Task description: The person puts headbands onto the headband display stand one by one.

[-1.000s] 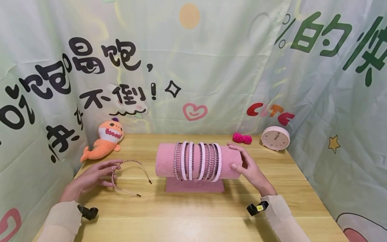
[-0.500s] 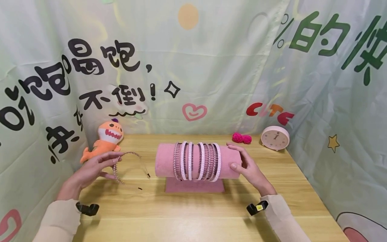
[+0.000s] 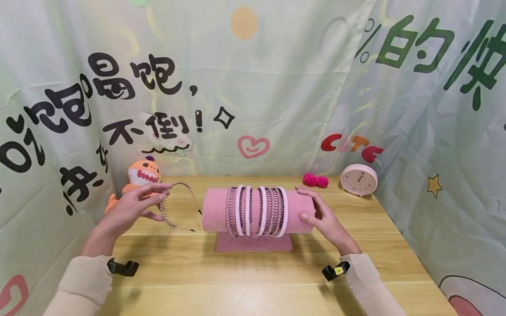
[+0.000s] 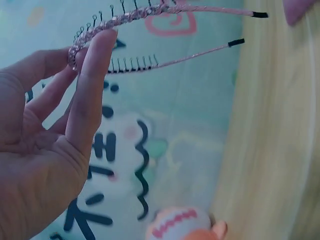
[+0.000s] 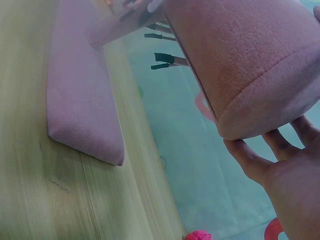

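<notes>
In the head view, my left hand (image 3: 130,208) pinches a thin pink headband (image 3: 165,215) by its curved middle, between thumb and fingers. The left wrist view shows small wire teeth along the wrapped headband (image 4: 125,19) and black tips on both its ends. It is in the air, left of a pink padded headband holder (image 3: 215,210). Several white and pink headbands (image 3: 262,210) sit around the holder's roll. My right hand (image 3: 326,219) grips the roll's right end, thumb in front. In the right wrist view its fingers (image 5: 245,157) touch the rounded end of the roll.
The holder's flat base (image 3: 254,242) rests on the wooden table (image 3: 253,281). An orange plush shark (image 3: 144,171) is at the back left, partly behind my left hand. Pink yarn (image 3: 316,180) and a round clock (image 3: 359,180) are at the back right. Printed curtains (image 3: 292,101) enclose the table.
My left hand has lifted the headband and moved it right, nearer the holder's left end. The right hand keeps its grip on the roll.
</notes>
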A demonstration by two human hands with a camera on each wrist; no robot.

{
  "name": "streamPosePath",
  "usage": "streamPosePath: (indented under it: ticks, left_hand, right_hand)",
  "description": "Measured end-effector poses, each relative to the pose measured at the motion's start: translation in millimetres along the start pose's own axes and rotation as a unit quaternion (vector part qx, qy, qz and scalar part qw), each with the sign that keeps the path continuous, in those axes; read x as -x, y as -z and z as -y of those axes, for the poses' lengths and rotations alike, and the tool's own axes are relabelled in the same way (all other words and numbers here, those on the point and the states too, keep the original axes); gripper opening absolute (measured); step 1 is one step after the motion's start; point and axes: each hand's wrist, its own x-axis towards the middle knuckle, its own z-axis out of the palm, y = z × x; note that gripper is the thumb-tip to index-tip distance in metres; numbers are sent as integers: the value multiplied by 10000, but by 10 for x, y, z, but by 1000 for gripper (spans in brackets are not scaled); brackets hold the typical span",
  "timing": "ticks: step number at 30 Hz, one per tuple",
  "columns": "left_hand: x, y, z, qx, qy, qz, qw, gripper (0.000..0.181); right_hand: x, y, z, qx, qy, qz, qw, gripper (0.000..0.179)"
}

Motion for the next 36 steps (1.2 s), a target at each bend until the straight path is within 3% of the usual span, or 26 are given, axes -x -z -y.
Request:
streamPosePath:
  ticks: [11, 17, 23, 31, 36]
  left_hand:
    - [-62, -366, -327, 140, -348, 48, 9993, 43]
    - [-61, -552, -462, 173, -399, 262, 9987, 44]
    - [-55, -685, -528, 151, -335, 475, 9982, 44]
    - [-67, -818, -555, 262, -70, 405, 9988, 55]
    - [-94, -892, -544, 348, -63, 406, 9985, 51]
  right_hand:
    - [1, 3, -1, -56, 51, 18, 10000, 61]
    - [0, -1, 13, -34, -2, 13, 10000, 61]
    - [0, -3, 25, -35, 26, 16, 10000, 61]
    - [3, -9, 43, -29, 52, 16, 10000, 61]
    - [6, -11, 36, -44, 57, 23, 10000, 61]
